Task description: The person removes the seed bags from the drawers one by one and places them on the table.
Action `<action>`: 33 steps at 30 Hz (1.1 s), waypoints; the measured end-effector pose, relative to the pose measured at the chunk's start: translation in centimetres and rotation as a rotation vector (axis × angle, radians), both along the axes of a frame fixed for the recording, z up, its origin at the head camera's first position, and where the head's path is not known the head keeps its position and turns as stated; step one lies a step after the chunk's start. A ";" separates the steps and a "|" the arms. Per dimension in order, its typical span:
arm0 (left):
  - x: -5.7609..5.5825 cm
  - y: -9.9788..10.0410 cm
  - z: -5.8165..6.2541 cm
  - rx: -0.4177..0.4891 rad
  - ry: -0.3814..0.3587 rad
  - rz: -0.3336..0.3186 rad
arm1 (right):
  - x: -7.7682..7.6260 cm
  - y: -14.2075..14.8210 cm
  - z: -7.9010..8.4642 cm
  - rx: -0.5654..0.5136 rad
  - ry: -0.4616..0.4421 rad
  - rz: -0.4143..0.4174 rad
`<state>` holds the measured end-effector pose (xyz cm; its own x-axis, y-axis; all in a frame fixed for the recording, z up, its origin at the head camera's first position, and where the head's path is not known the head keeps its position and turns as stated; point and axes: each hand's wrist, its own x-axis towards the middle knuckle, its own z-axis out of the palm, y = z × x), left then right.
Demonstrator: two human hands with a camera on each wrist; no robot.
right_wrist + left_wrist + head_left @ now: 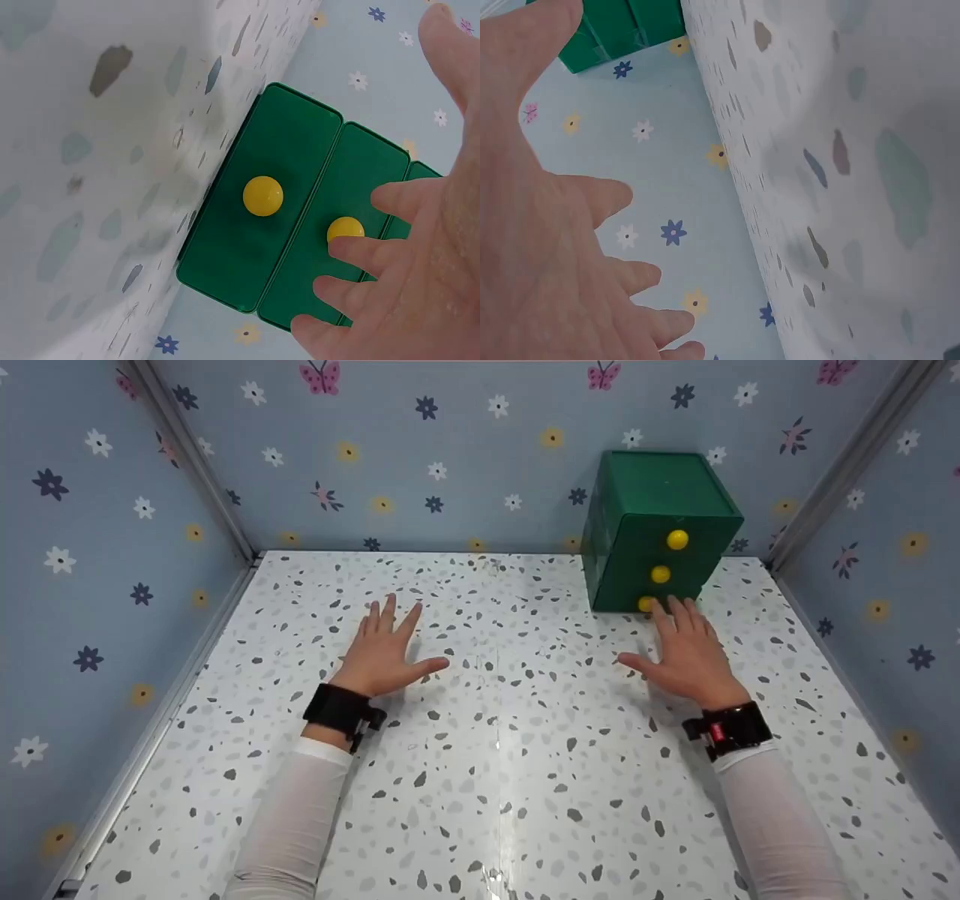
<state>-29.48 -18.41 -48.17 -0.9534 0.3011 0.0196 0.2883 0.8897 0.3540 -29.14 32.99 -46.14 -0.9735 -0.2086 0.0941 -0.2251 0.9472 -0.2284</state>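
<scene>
A green box with three drawers stands at the back right of the speckled table, each drawer front bearing a round yellow knob. My right hand is spread in front of it, its fingertips overlapping the lowest drawer in the head view. From the right wrist, the bottom drawer and its yellow knob show plainly, with the fingers before the upper drawers. All drawers look closed. Over the left half of the table my left hand is held with fingers and thumb spread, holding nothing.
The white speckled tabletop is bounded by blue flowered panels at the back and both sides. Metal strips run along the panel corners. Each wrist wears a black camera band, below which white sleeves cover the arms.
</scene>
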 end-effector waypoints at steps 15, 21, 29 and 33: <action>-0.5 4.9 -0.6 0.316 -0.053 -0.029 | -0.6 2.4 1.5 -0.273 0.029 -0.037; -1.3 8.0 -0.3 0.559 -0.110 -0.042 | -1.3 3.0 1.9 -0.354 0.070 -0.081; -3.2 13.4 0.1 0.857 -0.179 -0.121 | -2.3 3.7 2.5 -0.461 0.192 -0.127; -4.0 15.5 0.3 0.897 -0.214 -0.134 | -3.0 3.7 3.0 -0.488 0.235 -0.146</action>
